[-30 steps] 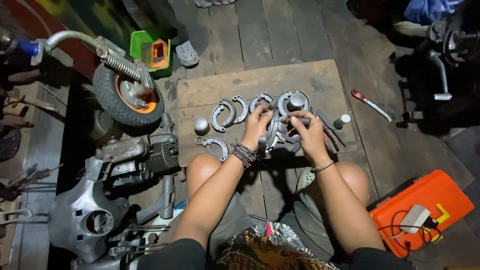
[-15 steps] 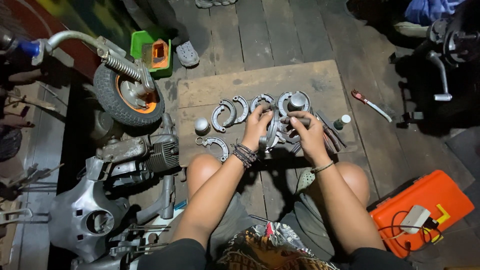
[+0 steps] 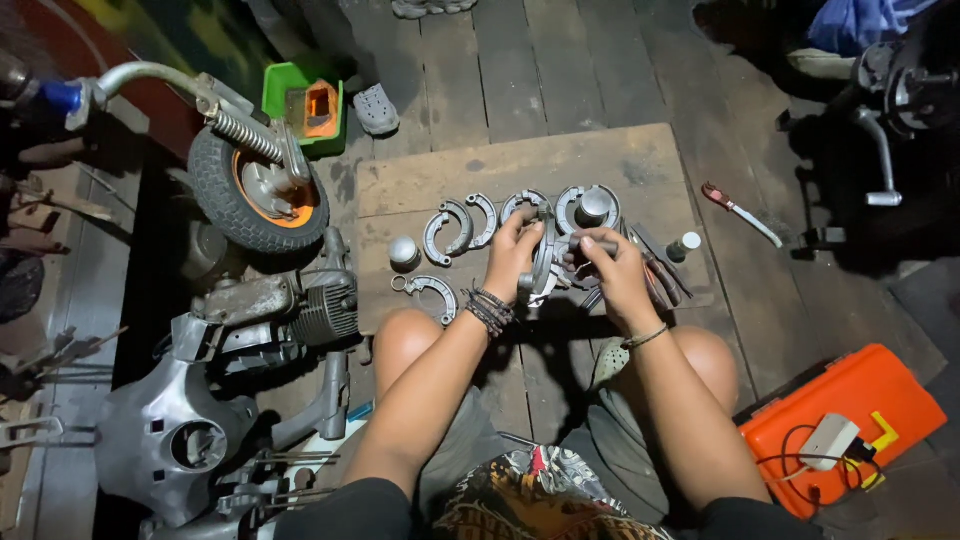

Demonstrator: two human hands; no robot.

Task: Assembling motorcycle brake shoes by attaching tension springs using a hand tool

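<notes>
I sit cross-legged at a wooden board [image 3: 600, 165] on the floor. My left hand [image 3: 513, 256] grips a curved grey metal brake shoe [image 3: 545, 265] held upright over the board. My right hand [image 3: 610, 268] holds a short metal tool [image 3: 585, 241] against that shoe. Several more brake shoes [image 3: 460, 222] lie in a row on the board beyond my hands, and one [image 3: 432, 290] lies near my left knee. A round metal cap [image 3: 403, 251] sits left of them. A drum-like part [image 3: 592, 206] rests just past my right hand.
A small wheel with an orange hub [image 3: 258, 190] and an engine [image 3: 290, 310] lie at the left, with a grey scooter body panel [image 3: 170, 440] below. An orange tool case [image 3: 850, 420] sits at the right. A screwdriver [image 3: 740, 212] and a green box [image 3: 300, 105] are farther out.
</notes>
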